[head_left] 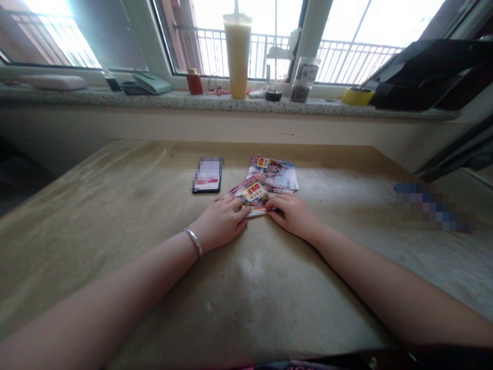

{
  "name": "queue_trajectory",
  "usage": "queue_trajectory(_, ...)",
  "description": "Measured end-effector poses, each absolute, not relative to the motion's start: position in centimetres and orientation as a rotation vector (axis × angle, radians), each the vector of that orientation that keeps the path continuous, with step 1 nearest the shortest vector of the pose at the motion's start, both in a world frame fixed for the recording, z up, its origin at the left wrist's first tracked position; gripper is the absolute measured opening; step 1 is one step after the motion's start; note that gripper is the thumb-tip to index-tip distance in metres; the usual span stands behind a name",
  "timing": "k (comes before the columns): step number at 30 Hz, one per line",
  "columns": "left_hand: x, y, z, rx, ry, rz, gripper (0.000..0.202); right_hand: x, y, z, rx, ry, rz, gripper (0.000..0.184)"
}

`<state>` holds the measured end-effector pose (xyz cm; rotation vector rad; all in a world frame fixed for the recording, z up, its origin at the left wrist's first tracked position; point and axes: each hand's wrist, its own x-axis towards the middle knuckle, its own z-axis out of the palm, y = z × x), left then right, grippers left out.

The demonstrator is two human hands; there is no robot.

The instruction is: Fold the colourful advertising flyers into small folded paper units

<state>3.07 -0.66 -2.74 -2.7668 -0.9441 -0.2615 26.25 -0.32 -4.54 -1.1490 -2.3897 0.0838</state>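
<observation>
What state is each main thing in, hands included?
Left hand: curled, touching nearer leaflet
Right hand: curled, touching the same leaflet
Nearer leaflet: printed side up
Farther leaflet: printed side up, untouched
Phone: lying screen up
Tall cup: upright, yellow inside
Bracelet: worn, left wrist

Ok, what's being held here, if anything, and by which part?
A colourful leaflet, by its near edge: the right hand pinches the right end; the left hand touches the left part, its grip unclear.

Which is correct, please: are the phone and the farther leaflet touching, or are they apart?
Apart. The head view shows bare tabletop between the phone and the farther leaflet.
</observation>
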Motion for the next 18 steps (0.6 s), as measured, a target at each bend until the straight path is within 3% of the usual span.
queue_trajectory(18,3.33,-1.42,-2.73,-2.785,-0.994,-0.184,0.044,26.54,-0.05,-4.57,-1.075,-2.417,0.092,0.015)
